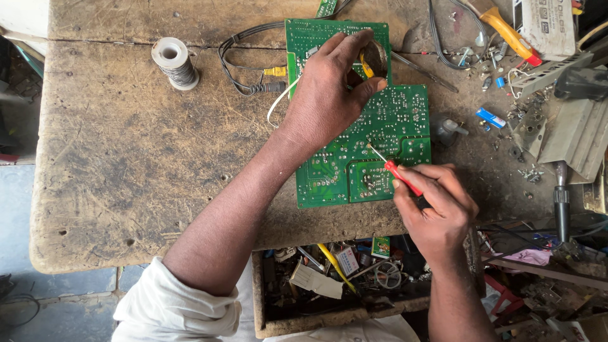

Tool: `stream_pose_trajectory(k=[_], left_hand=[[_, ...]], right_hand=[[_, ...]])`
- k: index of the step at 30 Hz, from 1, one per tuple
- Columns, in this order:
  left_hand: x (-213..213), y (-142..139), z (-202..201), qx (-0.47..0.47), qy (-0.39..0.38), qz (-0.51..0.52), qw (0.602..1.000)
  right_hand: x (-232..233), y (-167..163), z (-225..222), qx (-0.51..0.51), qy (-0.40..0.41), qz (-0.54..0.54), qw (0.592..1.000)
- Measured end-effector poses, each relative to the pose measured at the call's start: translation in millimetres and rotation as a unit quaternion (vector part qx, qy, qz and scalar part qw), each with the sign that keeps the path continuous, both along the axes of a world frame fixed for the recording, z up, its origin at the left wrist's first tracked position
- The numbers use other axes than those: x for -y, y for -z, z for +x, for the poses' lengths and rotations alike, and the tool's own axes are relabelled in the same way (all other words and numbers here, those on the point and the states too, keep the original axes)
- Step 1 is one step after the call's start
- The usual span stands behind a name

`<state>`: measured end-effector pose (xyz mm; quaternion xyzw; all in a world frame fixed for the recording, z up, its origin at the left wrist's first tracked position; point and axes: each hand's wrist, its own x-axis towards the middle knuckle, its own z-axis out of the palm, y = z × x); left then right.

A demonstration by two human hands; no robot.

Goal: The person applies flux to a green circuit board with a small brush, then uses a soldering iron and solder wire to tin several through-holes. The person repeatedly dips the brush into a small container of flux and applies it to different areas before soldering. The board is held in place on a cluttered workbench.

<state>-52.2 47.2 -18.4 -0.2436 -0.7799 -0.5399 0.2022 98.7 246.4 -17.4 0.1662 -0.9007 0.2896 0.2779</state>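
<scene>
While the left hand [329,95] lies flat on the green circuit board [354,133] on the worktop [126,158], pressing it down, the right hand [437,209] pinches a thin red screwdriver [396,172] that slants up and left, its tip touching the board's lower right part.

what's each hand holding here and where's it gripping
The right hand pinches a thin probe tool by its red handle, metal tip on the green circuit board. The left hand presses on that board's upper part.
</scene>
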Motion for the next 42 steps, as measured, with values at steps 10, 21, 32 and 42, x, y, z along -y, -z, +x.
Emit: stream_pose_trajectory(k=[10, 21, 32, 42], left_hand=[[-0.1, 0.8, -0.2, -0.030, -0.013, -0.008, 0.999], [0.9, -1.1, 0.7, -0.004, 0.004, 0.006, 1.000], [-0.5, 0.0, 1.4, -0.011, 0.000, 0.004, 1.000], [-2.3, 0.0, 0.7, -0.018, -0.007, -0.008, 1.000]], right_hand=[[-2.0, 2.3, 2.5, -0.007, 0.003, -0.012, 1.000], [2.8, 1.9, -0.8, -0.030, -0.006, 0.021, 0.999], [4.1, -0.8, -1.3, -0.074, -0.022, 0.076, 0.994], [4.5, -2.2, 1.8, -0.088, -0.010, 0.102, 0.991]])
